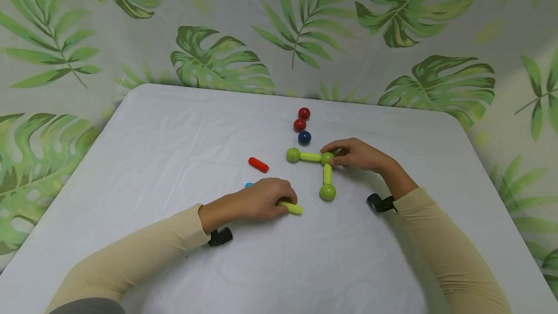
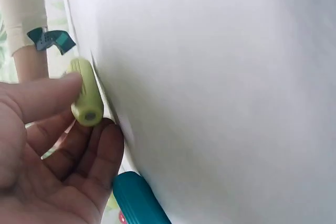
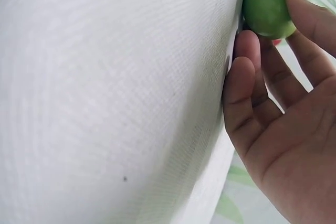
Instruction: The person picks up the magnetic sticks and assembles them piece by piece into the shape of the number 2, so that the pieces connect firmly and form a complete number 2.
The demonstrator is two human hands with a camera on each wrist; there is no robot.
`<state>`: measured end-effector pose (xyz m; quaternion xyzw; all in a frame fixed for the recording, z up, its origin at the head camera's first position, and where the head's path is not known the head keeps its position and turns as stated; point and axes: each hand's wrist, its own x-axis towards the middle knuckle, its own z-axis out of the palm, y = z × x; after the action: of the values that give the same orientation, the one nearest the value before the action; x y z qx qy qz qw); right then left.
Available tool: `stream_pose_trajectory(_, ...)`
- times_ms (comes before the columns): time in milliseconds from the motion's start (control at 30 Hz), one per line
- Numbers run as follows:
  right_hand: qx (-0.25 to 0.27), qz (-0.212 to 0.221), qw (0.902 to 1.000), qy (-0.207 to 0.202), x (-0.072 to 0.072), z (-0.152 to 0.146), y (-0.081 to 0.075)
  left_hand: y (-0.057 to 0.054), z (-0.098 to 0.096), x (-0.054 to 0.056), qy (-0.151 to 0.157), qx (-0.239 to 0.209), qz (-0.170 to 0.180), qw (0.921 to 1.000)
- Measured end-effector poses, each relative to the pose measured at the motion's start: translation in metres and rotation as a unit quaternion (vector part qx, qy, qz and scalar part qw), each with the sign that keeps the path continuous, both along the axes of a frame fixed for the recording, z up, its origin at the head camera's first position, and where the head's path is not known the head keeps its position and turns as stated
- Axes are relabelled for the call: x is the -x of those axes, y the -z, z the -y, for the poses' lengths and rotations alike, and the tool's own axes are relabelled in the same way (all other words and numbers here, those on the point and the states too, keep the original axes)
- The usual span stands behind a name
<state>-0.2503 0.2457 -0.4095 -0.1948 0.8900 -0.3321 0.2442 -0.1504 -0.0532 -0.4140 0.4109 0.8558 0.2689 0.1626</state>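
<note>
Between the thumb and fingers of my left hand [image 1: 267,198] is a short yellow-green rod [image 2: 88,95], its hollow end showing in the left wrist view. A blue rod [image 2: 137,199] lies close by that hand's fingers, mostly hidden in the head view. My right hand [image 1: 358,155] pinches the green corner ball [image 3: 269,13] of an L-shaped piece on the table. From this ball one yellow-green rod [image 1: 310,157] runs left to a green ball [image 1: 293,154], and another rod [image 1: 327,174] runs toward me to a third green ball [image 1: 328,192].
Behind the L-shaped piece, a blue ball [image 1: 304,137] and two red balls, one nearer [image 1: 299,125] and one farther [image 1: 304,113], stand in a rough line. A red rod [image 1: 258,164] lies left of the piece. White cloth covers the table [image 1: 196,125]; a leaf-patterned curtain hangs behind.
</note>
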Motion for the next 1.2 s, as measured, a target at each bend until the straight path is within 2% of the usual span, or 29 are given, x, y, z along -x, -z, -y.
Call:
stream_pose_trajectory(167, 0.004, 0.007, 1.0, 0.006, 0.0, -0.002, 0.0, -0.001, 0.005, 0.01, -0.026, -0.004, -0.013, 0.9996)
stream_pose_trajectory(267, 0.002, 0.008, 0.9999, 0.008, 0.0, -0.001, 0.0, -0.001, 0.008, 0.014, -0.029, -0.008, -0.018, 0.9994)
stream_pose_trajectory(733, -0.002, 0.005, 1.0, 0.005, -0.001, 0.0, -0.001, 0.001, -0.008, 0.027, 0.003, 0.023, -0.064, 0.9977)
stream_pose_trajectory(1200, 0.004, 0.004, 1.0, 0.006, -0.002, 0.0, -0.001, -0.001, -0.021, 0.034, -0.009, 0.056, -0.076, 0.9955)
